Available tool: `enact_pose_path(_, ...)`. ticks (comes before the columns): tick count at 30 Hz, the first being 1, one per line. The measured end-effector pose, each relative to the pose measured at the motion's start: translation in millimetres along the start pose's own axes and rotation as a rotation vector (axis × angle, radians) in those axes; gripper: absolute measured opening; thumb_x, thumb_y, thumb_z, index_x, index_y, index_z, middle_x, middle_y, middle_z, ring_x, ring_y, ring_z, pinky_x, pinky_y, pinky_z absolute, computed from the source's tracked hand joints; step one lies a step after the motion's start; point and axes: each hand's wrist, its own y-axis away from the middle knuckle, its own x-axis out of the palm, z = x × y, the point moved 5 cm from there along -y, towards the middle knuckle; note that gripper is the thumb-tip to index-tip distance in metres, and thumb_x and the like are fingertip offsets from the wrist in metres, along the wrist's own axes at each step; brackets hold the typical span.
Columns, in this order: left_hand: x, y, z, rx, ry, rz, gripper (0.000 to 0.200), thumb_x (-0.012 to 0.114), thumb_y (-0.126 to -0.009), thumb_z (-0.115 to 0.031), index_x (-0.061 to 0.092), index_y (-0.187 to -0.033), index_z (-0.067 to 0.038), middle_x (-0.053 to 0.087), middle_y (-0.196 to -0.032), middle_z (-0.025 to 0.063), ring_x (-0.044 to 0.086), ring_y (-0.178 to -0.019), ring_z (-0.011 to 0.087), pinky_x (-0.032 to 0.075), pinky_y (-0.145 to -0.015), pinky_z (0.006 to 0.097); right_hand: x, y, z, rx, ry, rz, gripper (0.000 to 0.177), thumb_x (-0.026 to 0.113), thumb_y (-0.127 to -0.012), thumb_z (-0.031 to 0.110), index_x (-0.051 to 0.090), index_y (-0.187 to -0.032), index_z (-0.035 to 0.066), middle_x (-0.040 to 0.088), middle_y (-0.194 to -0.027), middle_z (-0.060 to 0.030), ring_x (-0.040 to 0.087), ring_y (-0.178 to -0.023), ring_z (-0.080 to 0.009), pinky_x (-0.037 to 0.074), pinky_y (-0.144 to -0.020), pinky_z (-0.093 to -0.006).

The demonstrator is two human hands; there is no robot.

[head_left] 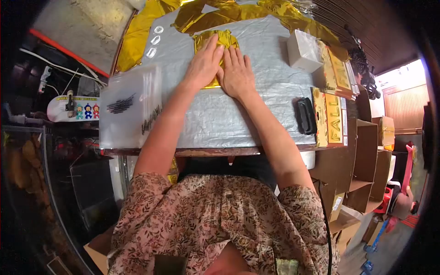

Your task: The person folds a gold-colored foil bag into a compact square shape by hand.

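A folded piece of shiny gold foil (215, 83) lies flat near the middle of the table. My left hand (206, 64) rests palm down across its left side, fingers stretched out and slanting toward the upper right. On the right side of the foil, my right hand (237, 73) also lies flat with its fingers extended. The two hands meet near the thumbs, and much of the foil is hidden beneath them. More loose gold foil (220, 22) spreads along the far edge of the table.
Clear plastic sleeves (130, 110) are stacked at the left. Small white rings (156, 40) lie behind them. To the right are a white box (305, 51), a black holder-like object (306, 116) and printed "FALL" packets (333, 119). Cardboard boxes (362, 160) stand beyond the table's right side.
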Motion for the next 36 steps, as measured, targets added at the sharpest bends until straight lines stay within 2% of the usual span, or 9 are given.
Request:
enact_pose_path(12, 32.2, 7.2, 29.4, 0.192, -0.327, 0.021, 0.06, 0.046, -0.109, -0.04, 0.057, -0.141, 0.009, 0.053, -0.151, 0.0283, 0.045, -0.145, 0.0427, 0.033, -0.122, 0.0498, 5.4, 0.3, -10.5, -0.066, -0.001, -0.001, 0.061, 0.044, -0.106, 0.036, 0.039, -0.157, 0.003, 0.032, -0.168, -0.0214, 0.026, -0.157, -0.0358, 0.023, -0.125, -0.0576)
enact_pose_path(15, 39.9, 6.2, 34.3, 0.154, -0.377, -0.023, 0.063, 0.048, -0.108, -0.044, 0.056, -0.141, 0.009, 0.051, -0.152, 0.0279, 0.044, -0.145, 0.0423, 0.033, -0.122, 0.0497, -8.5, -13.8, -31.4, -0.103, -0.144, -0.033, 0.065, 0.048, -0.104, 0.033, 0.038, -0.159, 0.001, 0.045, -0.16, -0.023, 0.04, -0.151, -0.0351, 0.032, -0.122, -0.053)
enact_pose_path(17, 37.1, 7.6, 28.8, 0.12, -0.355, 0.038, 0.071, 0.049, -0.106, -0.052, 0.055, -0.143, 0.008, 0.049, -0.155, 0.0275, 0.041, -0.148, 0.0411, 0.03, -0.124, 0.0488, -33.1, -33.6, -50.0, -0.002, -0.628, 0.157, 0.05, 0.057, -0.101, 0.017, 0.055, -0.148, -0.001, 0.072, -0.129, -0.0208, 0.07, -0.115, -0.0295, 0.054, -0.098, -0.0392)
enact_pose_path(19, 41.3, 6.5, 32.6, 0.098, -0.414, 0.03, 0.081, 0.05, -0.103, -0.061, 0.052, -0.147, 0.007, 0.047, -0.157, 0.0266, 0.039, -0.15, 0.0393, 0.027, -0.126, 0.0471, -25.9, -55.7, -80.3, 0.09, -0.75, 0.014, 0.044, 0.061, -0.097, 0.009, 0.063, -0.139, -0.003, 0.08, -0.102, -0.0119, 0.07, -0.084, -0.0165, 0.057, -0.076, -0.0314)
enact_pose_path(20, 39.5, 7.7, 29.4, 0.129, -0.404, -0.025, 0.079, 0.059, -0.1, -0.06, 0.056, -0.143, 0.007, 0.05, -0.153, 0.0283, 0.042, -0.147, 0.0435, 0.032, -0.123, 0.0497, -31.8, -62.0, -89.3, 0.174, -0.666, -0.004, 0.036, 0.067, -0.097, 0.013, 0.071, -0.129, -0.002, 0.078, -0.098, -0.0076, 0.064, -0.081, -0.0092, 0.055, -0.074, -0.0305)
enact_pose_path(24, 37.4, 8.6, 25.6, 0.137, -0.405, -0.015, 0.088, 0.063, -0.096, -0.065, 0.055, -0.142, 0.01, 0.05, -0.154, 0.0287, 0.042, -0.148, 0.0428, 0.032, -0.123, 0.0494, -24.7, -84.8, -115.1, 0.216, -0.624, 0.037, 0.031, 0.082, -0.091, 0.026, 0.08, -0.102, -0.003, 0.077, -0.083, -0.0054, 0.063, -0.073, -0.0093, 0.053, -0.066, -0.0307)
enact_pose_path(28, 37.9, 5.3, 27.0, 0.113, -0.461, 0.046, 0.114, 0.063, -0.083, -0.081, 0.047, -0.149, 0.012, 0.048, -0.155, 0.0281, 0.038, -0.151, 0.038, 0.024, -0.128, 0.0456, -30.7, -91.8, -107.7, 0.205, -0.477, 0.145, 0.037, 0.086, -0.086, 0.032, 0.081, -0.1, -0.001, 0.075, -0.079, -0.006, 0.064, -0.069, -0.0117, 0.054, -0.064, -0.0328)
enact_pose_path(34, 37.1, 6.4, 24.0, 0.161, -0.477, 0.026, 0.117, 0.071, -0.076, -0.081, 0.05, -0.145, 0.012, 0.05, -0.153, 0.0285, 0.041, -0.148, 0.0385, 0.027, -0.126, 0.0466, -15.3, -102.0, -111.8, 0.311, -0.202, 0.094, 0.048, 0.089, -0.077, 0.051, 0.081, -0.089, 0.005, 0.074, -0.072, -0.0133, 0.07, -0.063, -0.0242, 0.055, -0.064, -0.0405)
enact_pose_path(36, 39.6, 7.5, 23.4, 0.16, -0.473, 0.024, 0.116, 0.072, -0.076, -0.08, 0.05, -0.144, 0.012, 0.05, -0.152, 0.0284, 0.042, -0.147, 0.0388, 0.027, -0.126, 0.0468, -8.0, -106.1, -118.5, 0.358, -0.159, 0.029, 0.06, 0.088, -0.069, 0.062, 0.08, -0.084, 0.004, 0.077, -0.085, -0.0194, 0.076, -0.082, -0.037, 0.058, -0.071, -0.0471)
